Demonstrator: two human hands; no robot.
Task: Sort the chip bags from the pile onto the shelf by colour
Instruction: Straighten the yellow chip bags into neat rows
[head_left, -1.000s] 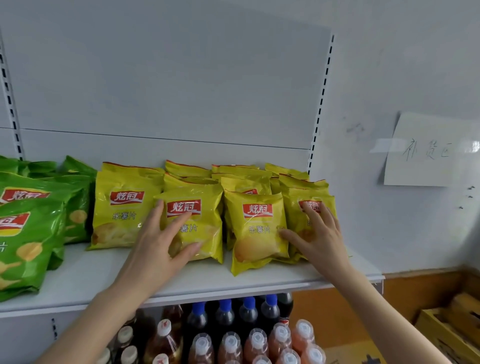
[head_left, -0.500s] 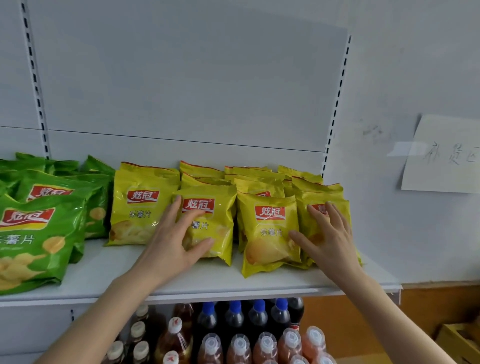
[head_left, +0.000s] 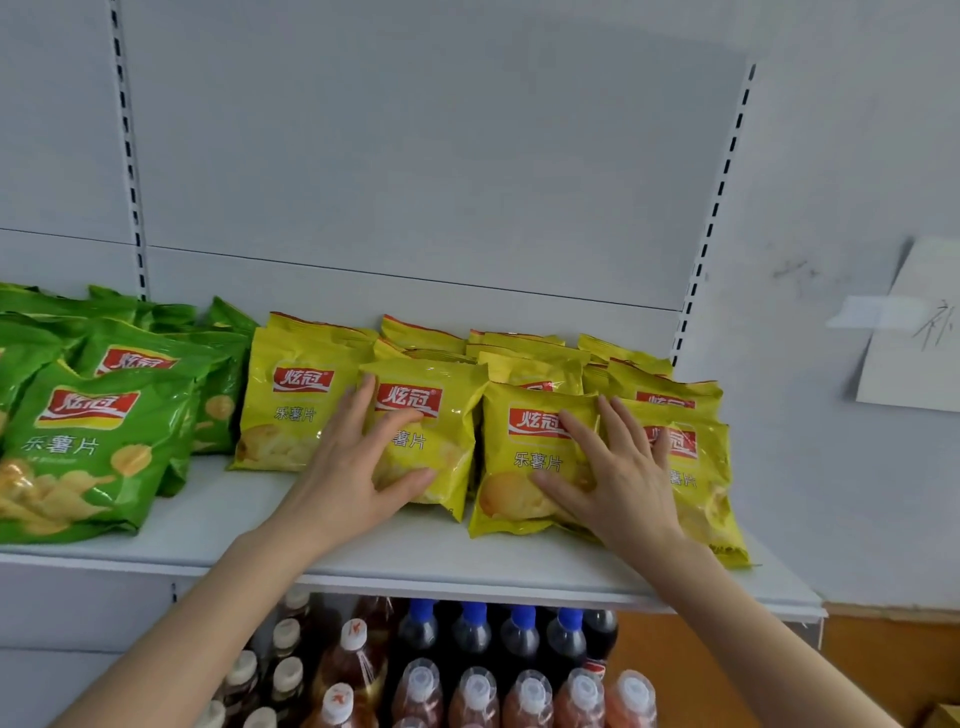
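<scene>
Tidying step, I judge — left hand (head_left: 358, 467) and right hand (head_left: 618, 467) lie spread flat on yellow bags (head_left: 535, 457), right of the green bags (head_left: 98, 447) on the shelf (head_left: 249, 525). Next: nudge rows straight.

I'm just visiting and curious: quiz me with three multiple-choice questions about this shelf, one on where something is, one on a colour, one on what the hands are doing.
1. Where are the green bags relative to the yellow bags?
A. To their left
B. To their right
C. On the shelf below

2. What colour are the caps of the dark bottles under the shelf?
A. Green
B. Blue
C. Yellow

3. What are the left hand and right hand doing?
A. Lifting a bottle
B. Hanging at the sides
C. Resting flat on yellow bags

Answers: 1 A, green bags fill the shelf's left end. 2 B, blue caps show just below the shelf edge. 3 C, both hands lie open with fingers spread on front-row bags.
</scene>
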